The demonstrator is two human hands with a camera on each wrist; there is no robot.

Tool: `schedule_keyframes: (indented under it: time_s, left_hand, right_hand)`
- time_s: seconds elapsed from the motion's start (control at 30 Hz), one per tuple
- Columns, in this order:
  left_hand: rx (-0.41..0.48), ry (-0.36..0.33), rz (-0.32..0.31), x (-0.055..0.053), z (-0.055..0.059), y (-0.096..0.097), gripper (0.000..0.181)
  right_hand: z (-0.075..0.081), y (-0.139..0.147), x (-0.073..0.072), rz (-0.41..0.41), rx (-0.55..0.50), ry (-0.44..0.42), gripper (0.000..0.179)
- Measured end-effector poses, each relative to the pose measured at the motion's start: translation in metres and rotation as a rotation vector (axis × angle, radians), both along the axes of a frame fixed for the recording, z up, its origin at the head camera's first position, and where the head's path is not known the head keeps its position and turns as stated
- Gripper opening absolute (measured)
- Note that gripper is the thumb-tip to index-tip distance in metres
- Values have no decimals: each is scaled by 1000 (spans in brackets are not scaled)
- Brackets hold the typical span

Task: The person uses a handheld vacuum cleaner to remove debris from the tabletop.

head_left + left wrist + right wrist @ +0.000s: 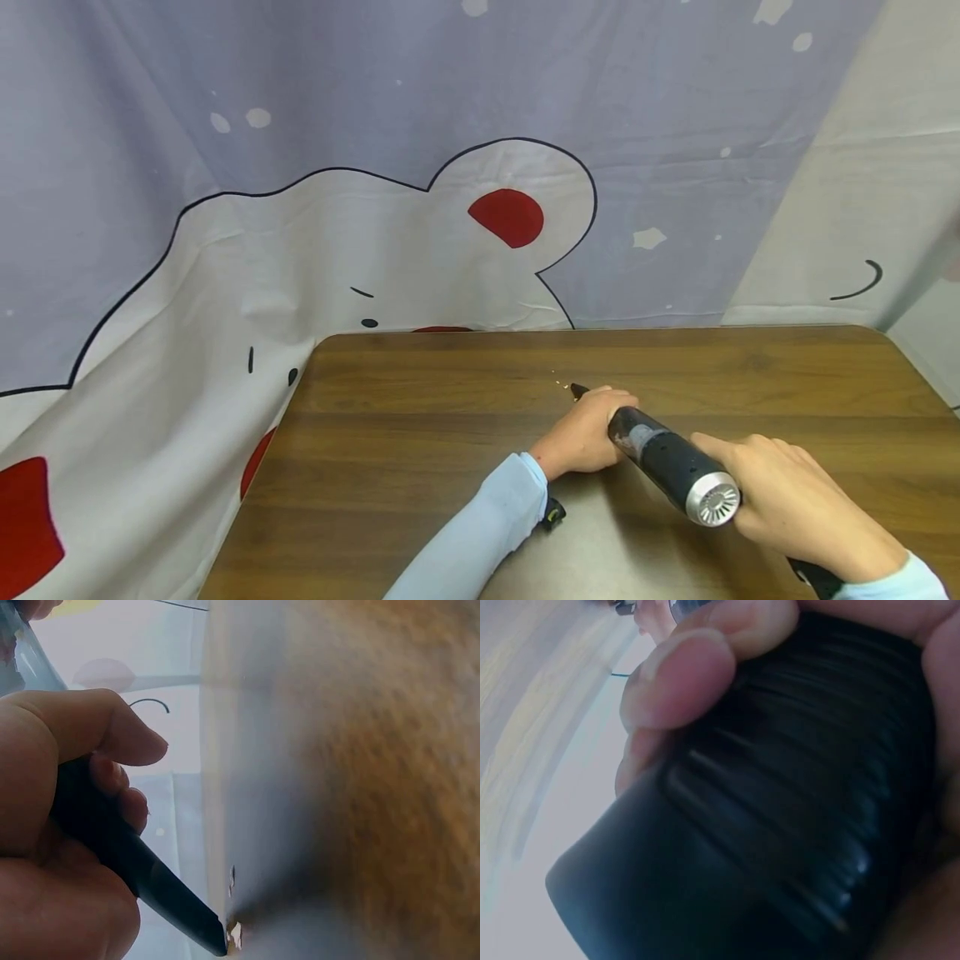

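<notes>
A black handheld vacuum cleaner (667,467) with a silver vented end slants over the table, its narrow nozzle (169,889) pointing away and down. Around the nozzle's base my left hand (588,429) is curled, fingers and thumb wrapped on it in the left wrist view. My right hand (795,496) grips the ribbed black handle (802,772), which fills much of the right wrist view. A few tiny pale crumbs (237,934) lie right at the nozzle tip. The clear dust cup near the left hand shows some debris inside.
The brown wood-grain table (420,450) has rounded far corners. Behind it hangs a purple and white curtain (337,242) with cartoon bear outlines, reaching down to the table's far and left edges.
</notes>
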State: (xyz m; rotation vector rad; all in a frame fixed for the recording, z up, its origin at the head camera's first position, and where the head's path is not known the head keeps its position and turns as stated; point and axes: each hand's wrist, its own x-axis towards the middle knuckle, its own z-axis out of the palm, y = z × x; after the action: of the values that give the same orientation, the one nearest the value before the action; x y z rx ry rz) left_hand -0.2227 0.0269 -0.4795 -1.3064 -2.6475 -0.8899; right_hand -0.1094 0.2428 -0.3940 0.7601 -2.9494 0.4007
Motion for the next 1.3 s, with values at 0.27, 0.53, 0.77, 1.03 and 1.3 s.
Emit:
schedule_keyframes:
  time_s: [0.27,0.53,0.77,1.03,1.3]
  left_hand:
    - [16,-16,-8,1,3,-7,29]
    - [3,-28,6,-3,3,-15,31]
    - [12,-3,11,-11,1,-23,31]
    - [-21,2,1,-17,-9,-25,28]
    - [-17,9,-6,-27,-8,-26,26]
  right_hand:
    - [-1,-4,-1,25,-14,12,46]
    - [-3,-11,-8,20,-6,27,47]
    - [-7,-18,-15,24,-18,13,44]
    - [-18,-21,-20,24,0,29,38]
    - [-21,-24,-26,10,-13,56,33]
